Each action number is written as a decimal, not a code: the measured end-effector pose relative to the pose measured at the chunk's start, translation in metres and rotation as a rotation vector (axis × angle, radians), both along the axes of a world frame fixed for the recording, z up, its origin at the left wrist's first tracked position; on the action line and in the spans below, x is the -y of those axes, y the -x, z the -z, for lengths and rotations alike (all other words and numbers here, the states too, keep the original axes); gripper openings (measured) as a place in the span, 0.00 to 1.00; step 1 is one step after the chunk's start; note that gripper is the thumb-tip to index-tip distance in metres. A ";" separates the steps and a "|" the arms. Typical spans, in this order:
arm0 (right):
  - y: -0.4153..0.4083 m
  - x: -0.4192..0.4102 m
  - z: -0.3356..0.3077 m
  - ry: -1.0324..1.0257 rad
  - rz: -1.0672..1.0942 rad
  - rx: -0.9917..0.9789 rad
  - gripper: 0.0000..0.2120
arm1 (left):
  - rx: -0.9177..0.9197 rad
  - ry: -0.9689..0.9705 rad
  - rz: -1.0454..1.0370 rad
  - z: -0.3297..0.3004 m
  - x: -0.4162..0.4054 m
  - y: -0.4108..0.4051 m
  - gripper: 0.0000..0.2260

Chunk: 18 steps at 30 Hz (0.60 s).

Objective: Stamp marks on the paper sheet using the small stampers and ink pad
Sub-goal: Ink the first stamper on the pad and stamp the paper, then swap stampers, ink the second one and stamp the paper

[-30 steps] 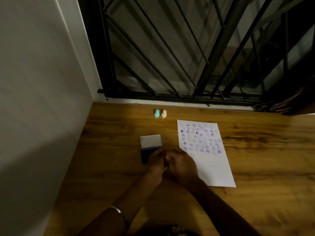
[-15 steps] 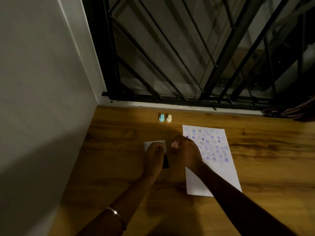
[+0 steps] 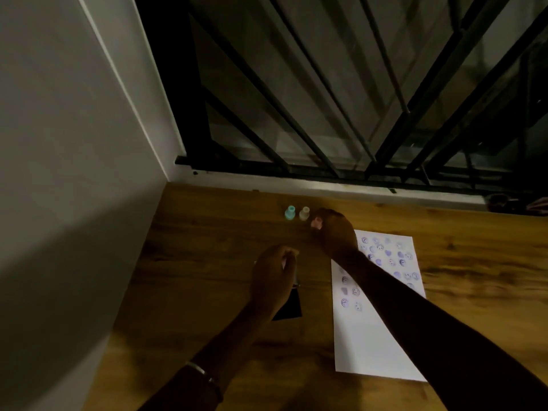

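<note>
A white paper sheet (image 3: pixel 370 345) covered in purple stamp marks lies on the wooden floor. My right hand (image 3: pixel 335 229) reaches past its top left corner and grips a small pink stamper (image 3: pixel 316 223), right beside a cream stamper (image 3: pixel 304 213) and a teal stamper (image 3: pixel 290 212) that stand upright. My left hand (image 3: pixel 274 280) rests over the dark ink pad (image 3: pixel 289 308), fingers curled on its lid edge; most of the pad is hidden beneath the hand.
A grey wall (image 3: pixel 74 173) runs along the left. A black metal grille (image 3: pixel 326 99) with glass closes off the far side above a white sill. Something dark lies at the far right edge (image 3: pixel 516 203). Wooden floor (image 3: pixel 207 247) surrounds the items.
My right hand has carried the pink stamper away from the ink pad, forward to the two standing stampers. My left hand stays on the pad. The camera has tilted nearer.
</note>
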State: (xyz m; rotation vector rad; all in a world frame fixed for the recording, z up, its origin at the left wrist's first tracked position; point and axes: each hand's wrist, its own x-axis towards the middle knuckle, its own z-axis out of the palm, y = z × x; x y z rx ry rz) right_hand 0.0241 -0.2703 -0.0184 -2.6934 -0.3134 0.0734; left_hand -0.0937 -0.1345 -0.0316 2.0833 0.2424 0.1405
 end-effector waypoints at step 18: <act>-0.013 -0.011 0.004 0.058 -0.001 0.079 0.22 | -0.018 0.023 -0.015 0.009 0.000 -0.013 0.07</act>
